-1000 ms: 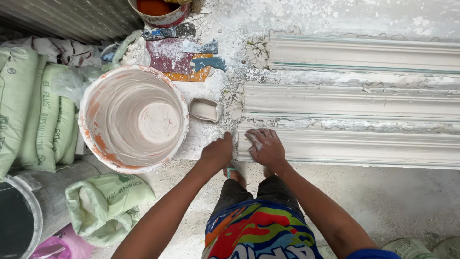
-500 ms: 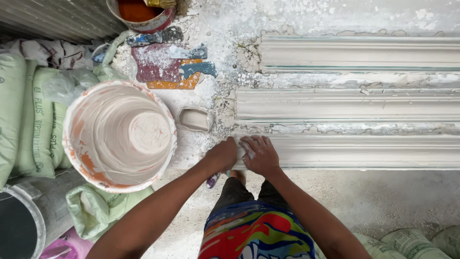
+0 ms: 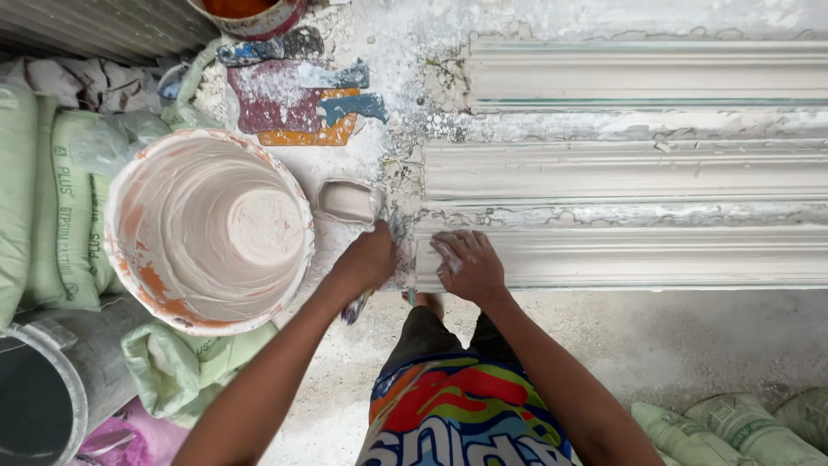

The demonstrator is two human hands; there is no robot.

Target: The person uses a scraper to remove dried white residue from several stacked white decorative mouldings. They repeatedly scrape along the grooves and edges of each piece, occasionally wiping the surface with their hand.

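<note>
Plaster moulding [image 3: 621,257], right hand [image 3: 466,266] pressing its end

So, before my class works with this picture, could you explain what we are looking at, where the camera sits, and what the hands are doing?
The camera sits on a person's head and looks straight down. No machine: two bare hands. The left hand grips a tool whose handle pokes out below it. The right hand lies flat on the end of the nearest long white moulding; two more lie beyond it. Left of the hands stand a plaster-coated bucket and a small scoop, with green sacks beside them.
</note>
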